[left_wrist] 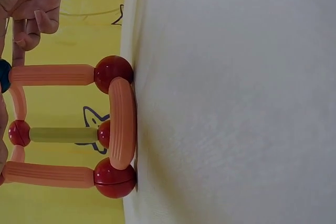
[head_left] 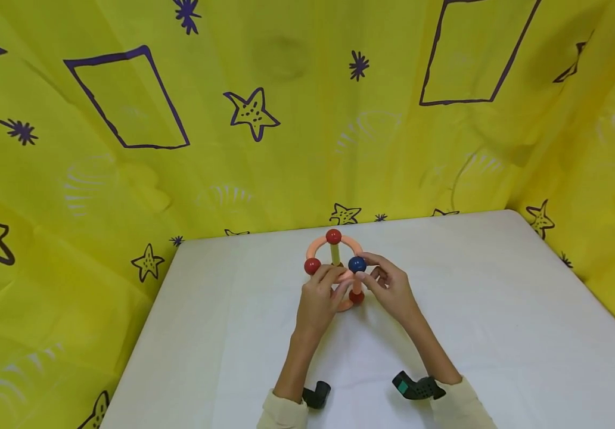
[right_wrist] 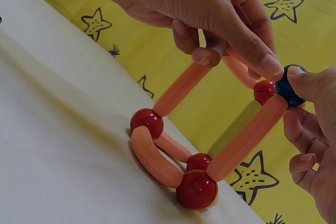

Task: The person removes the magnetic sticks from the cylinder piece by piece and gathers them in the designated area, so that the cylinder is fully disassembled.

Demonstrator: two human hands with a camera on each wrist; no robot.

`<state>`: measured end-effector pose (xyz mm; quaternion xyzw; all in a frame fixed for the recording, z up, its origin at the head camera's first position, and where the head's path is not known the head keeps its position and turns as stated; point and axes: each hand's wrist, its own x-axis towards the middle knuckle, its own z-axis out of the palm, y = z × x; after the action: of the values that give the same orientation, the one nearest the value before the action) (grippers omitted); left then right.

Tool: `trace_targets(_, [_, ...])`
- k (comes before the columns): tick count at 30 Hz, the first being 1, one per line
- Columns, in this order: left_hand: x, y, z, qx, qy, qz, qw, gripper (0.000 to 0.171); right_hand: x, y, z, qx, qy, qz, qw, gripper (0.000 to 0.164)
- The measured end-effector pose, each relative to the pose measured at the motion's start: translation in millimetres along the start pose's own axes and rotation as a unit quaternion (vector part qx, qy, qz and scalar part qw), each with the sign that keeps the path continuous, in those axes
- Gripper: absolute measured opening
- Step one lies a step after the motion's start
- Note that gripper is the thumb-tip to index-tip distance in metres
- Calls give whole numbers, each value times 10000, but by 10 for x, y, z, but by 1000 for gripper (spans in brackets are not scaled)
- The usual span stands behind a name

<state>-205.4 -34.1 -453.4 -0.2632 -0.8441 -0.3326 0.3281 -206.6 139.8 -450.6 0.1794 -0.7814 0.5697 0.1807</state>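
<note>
A ball-and-stick toy frame stands on the white table, with red balls at its base joined by curved orange rods [right_wrist: 155, 158]. Two orange upright sticks [left_wrist: 50, 75] and one yellow-green stick [head_left: 335, 254] rise to an upper ring. That ring has red balls [head_left: 333, 236] and one blue ball [head_left: 357, 264]. My right hand [head_left: 393, 289] pinches the blue ball between thumb and fingers. Beside it, my left hand [head_left: 318, 301] pinches the front curved orange rod of the upper ring, its fingers covering much of that rod.
The white table [head_left: 221, 333] spreads around the frame. Yellow cloth [head_left: 307, 155] with dark stars and outlines hangs behind and at both sides. Black devices [head_left: 417, 387] are strapped at both wrists, near the cream sleeves.
</note>
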Motion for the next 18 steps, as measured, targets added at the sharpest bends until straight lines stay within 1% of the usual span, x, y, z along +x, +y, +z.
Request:
trace_targets(4, [12,4,-4,-52,-9,-23,10000,27,-2,104,18,-43,99,-119,9999,40])
trace_targets(7, [19,5,-6,-131,-57,-81,9999,24,0,121,20,-77,149,-238,9996,40])
trace_targets(12, [13,-7,-19,-242,-146,-147,9995,23,1,120,29,-324,215,-349,9986,40])
trace_targets(15, [7,-15,-30,-264,-186,-125,9994,23,-2,81,37,-490,242,-462,9974,40])
trace_targets(18, [-1,-18,-37,-323,-260,-110,9991,24,-5,-61,30,-580,266,-567,9964,38])
